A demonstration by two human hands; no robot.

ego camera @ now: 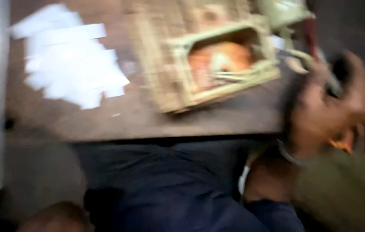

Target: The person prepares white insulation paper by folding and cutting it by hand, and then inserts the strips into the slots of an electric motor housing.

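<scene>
Hands: only one blurred hand point(333, 103) shows at three o'clock, clenched on a dark tool point(335, 81) beside the woven frame point(165, 77) on the table point(105, 116); which hand, I cannot tell.

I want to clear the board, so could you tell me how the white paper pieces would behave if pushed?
The white paper pieces look thin and flat, so probably light and floppy. They lie loosely overlapped on the wooden board, so a push would likely scatter them.

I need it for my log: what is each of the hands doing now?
Left: not in view.
Right hand: closed around a dark object; too blurred to name it.
</scene>
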